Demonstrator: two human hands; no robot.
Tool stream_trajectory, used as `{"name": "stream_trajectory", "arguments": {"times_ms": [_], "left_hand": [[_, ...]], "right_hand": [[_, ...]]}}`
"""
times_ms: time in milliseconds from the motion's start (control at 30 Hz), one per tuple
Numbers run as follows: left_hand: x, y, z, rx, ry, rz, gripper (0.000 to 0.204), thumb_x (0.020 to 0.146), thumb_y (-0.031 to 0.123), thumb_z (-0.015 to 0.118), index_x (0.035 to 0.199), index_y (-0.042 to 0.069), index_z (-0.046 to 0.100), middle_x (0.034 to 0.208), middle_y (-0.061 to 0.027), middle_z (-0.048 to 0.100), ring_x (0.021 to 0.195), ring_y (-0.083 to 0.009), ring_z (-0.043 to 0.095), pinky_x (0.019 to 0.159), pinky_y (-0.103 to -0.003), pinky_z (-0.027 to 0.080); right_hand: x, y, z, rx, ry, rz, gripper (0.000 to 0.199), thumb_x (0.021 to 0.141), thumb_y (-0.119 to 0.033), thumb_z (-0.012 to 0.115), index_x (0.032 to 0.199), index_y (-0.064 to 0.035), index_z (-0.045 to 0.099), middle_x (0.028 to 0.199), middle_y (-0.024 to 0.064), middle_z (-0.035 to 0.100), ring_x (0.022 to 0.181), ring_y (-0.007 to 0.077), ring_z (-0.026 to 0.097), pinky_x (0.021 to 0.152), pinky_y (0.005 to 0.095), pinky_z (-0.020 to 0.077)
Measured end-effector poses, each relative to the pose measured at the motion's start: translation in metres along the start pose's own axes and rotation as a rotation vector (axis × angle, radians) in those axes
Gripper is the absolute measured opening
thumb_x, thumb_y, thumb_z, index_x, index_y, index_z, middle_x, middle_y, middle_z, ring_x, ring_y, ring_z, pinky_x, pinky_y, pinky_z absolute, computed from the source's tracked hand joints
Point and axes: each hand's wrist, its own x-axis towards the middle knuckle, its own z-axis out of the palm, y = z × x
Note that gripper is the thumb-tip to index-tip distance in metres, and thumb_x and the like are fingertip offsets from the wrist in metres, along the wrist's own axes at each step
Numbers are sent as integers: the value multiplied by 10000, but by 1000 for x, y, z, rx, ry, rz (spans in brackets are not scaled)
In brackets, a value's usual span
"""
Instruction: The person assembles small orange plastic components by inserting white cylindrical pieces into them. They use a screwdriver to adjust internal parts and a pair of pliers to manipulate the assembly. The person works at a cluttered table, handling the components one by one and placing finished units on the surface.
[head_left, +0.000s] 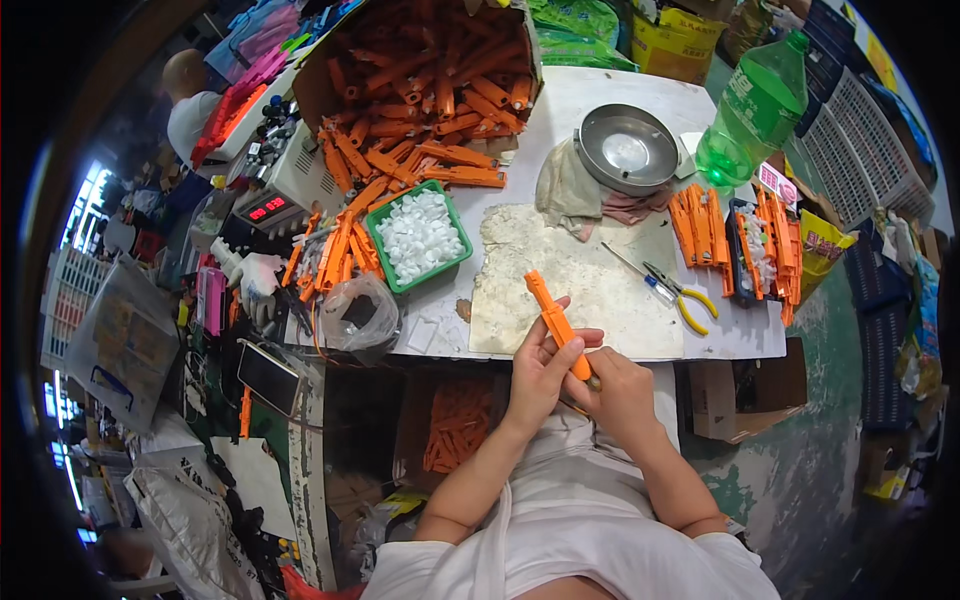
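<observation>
My left hand (545, 372) grips a long orange plastic part (556, 318), stepped along its length and tilted with its narrow end pointing away from me. The part is held over the near edge of the table. Closed against its near end is my right hand (622, 396), its fingers curled. A small dark and yellowish bit shows by those fingers; whatever they hold is mostly hidden. Ahead of my hands lies a stained pale work sheet (570, 290). To the right of it are yellow-handled pliers (692, 308) and a thin screwdriver (628, 268).
A large box (325, 90) heaped with orange parts spills across the back left. Beside it stands a green tray (462, 258) of small white pieces. A metal bowl (628, 150) rests on cloth at the back. Orange parts (700, 230) and a green bottle (752, 110) stand right.
</observation>
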Motion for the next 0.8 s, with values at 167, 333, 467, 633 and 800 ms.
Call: {"name": "stream_trajectory", "arguments": {"times_ms": [167,333,467,633,800], "left_hand": [[0,-4,4,38,1,-7,577,902,109,564,1373,-30,259,1008,-181,642,917,-184,632,853,-282,487],[10,-1,6,357,13,229,614,927,173,545,1415,21,205,1102,-158,611,994,-160,588,882,-287,444],[47,2,-21,856,129,643,534,937,228,531,1370,10,308,1123,-119,607,1010,-180,574,904,-332,425],[60,8,-21,599,198,349,390,952,256,498,1239,-8,485,1000,-91,644,931,-128,566,817,-271,430],[54,6,-23,644,198,410,327,955,219,483,1183,-12,526,948,-76,648,853,-107,559,795,-246,427]], "right_hand": [[-2,2,-2,-10,8,1,239,721,-229,732,751,-69,557,663,54,581,556,211,592,462,329,456],[0,14,-8,10,42,18,241,742,-248,725,750,-64,569,638,67,576,539,226,587,462,340,449],[31,39,-30,-104,200,137,230,795,-266,687,737,-63,594,624,85,573,522,248,577,471,348,434],[89,87,-31,-216,227,272,346,825,-347,616,695,-27,617,608,147,596,540,317,589,515,414,444],[99,96,-24,-294,140,367,402,801,-391,601,666,-14,647,566,172,590,530,339,596,524,430,463]]}}
